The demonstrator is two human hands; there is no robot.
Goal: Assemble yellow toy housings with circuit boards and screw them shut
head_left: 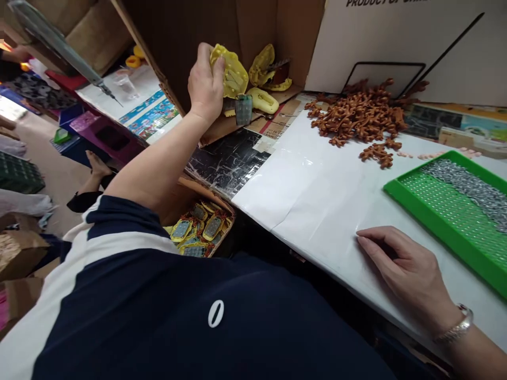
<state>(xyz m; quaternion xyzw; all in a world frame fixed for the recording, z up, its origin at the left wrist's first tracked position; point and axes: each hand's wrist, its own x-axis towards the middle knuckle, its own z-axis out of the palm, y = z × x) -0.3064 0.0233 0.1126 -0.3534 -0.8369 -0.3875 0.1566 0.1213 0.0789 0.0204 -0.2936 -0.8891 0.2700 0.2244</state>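
Observation:
My left hand is closed on a yellow plastic shell, thumb across its inner side, at the opening of a cardboard box. Thin wires show inside the shell. Below it are a grey-blue translucent panel and a pale yellow part. More yellow shells lie deeper in the box. My right hand rests on the white tabletop, thumb and forefinger tips pressed together; whether anything small is between them I cannot make out. It is left of a green tray.
Small grey metal pieces, apparently screws, lie in the tray. Behind are a heap of brown plastic parts and a black wire stand. An open carton below holds assembled yellow pieces. A powered screwdriver hangs at left.

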